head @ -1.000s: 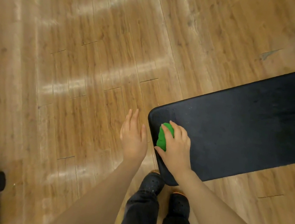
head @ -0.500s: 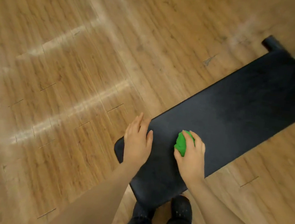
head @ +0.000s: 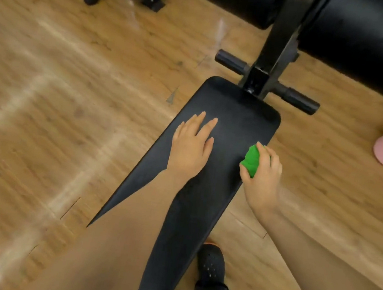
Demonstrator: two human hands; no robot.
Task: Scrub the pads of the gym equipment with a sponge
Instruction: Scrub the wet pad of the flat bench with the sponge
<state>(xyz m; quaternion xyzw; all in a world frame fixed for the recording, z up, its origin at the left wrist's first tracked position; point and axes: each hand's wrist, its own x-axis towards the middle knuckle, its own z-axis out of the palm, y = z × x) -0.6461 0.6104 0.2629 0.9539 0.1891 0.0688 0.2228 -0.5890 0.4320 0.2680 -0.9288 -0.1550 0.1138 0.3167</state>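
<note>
**Sponge at the pad's right edge, left hand flat on top**

Compared with half a second ago, the view is taking in far more of the bench: its far end and black frame (head: pixel 279 38) are now showing, where before only the near end of the pad was in sight. The left hand (head: pixel 191 146), which was sitting at the pad's near left edge, is now lying flat on top of the pad (head: pixel 242 117), fingers straight and slightly spread, palm down and gripping nothing. The right hand (head: pixel 262 175) has travelled with the sponge toward the pad's right side.

No containers are showing.

The green sponge (head: pixel 251 159) is sitting scrunched in the right hand, whose fingers are curling over its top while the thumb is pressing in from below. Sponge and hand are resting at the right edge of the pad, near its far end, with the knuckles hanging out over the wooden floor (head: pixel 58 104). The left hand is lying just beside, a strip of bare pad between the two.

Beyond the pad, two thick black rollers (head: pixel 373 34) are flanking the frame, with a thinner crossbar (head: pixel 297 100) below them. A black shoe (head: pixel 210 264) is standing by the near end of the pad.
</note>
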